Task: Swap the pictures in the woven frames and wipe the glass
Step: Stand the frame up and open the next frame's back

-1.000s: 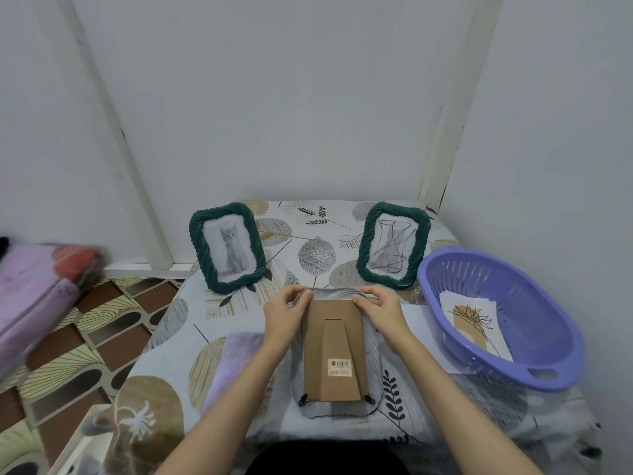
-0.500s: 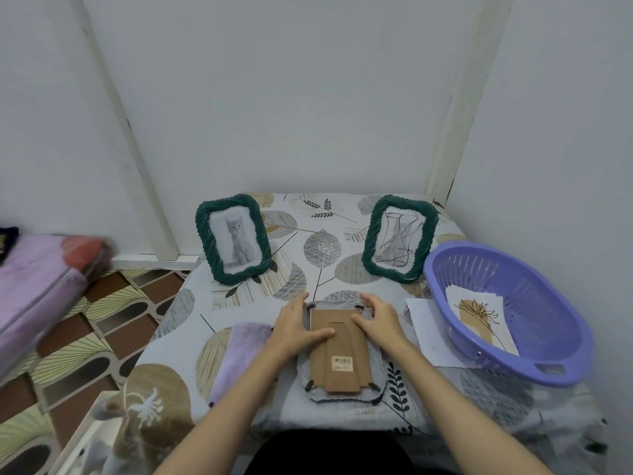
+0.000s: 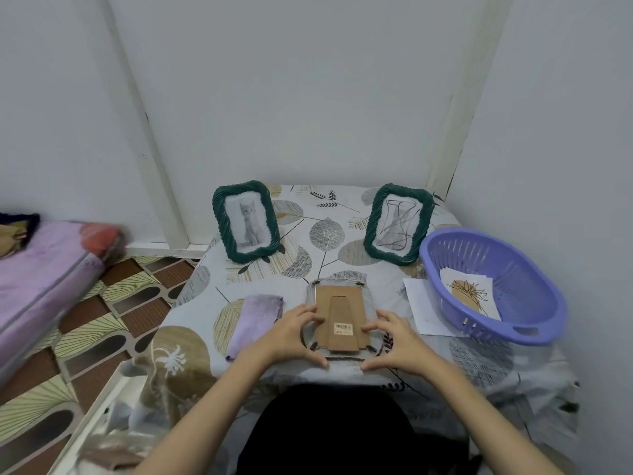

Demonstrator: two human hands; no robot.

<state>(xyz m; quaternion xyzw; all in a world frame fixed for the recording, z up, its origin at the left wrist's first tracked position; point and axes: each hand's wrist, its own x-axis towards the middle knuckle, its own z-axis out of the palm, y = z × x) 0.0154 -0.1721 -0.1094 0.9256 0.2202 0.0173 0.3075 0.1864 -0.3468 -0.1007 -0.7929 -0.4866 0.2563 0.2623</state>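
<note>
On the bench (image 3: 479,365), near its front edge, a woven frame (image 3: 339,315) lies face down, its brown cardboard backing and stand uppermost. Left hand (image 3: 291,337) and right hand (image 3: 394,341) each grip the frame's lower corners, fingers curled on the backing, thumbs at the near edge. Just left lies a purple cloth (image 3: 255,318). Behind stand two green woven frames: a cat picture (image 3: 245,221) and a line drawing (image 3: 397,223). A purple basket (image 3: 513,269) at right holds a leaf print (image 3: 469,298).
</note>
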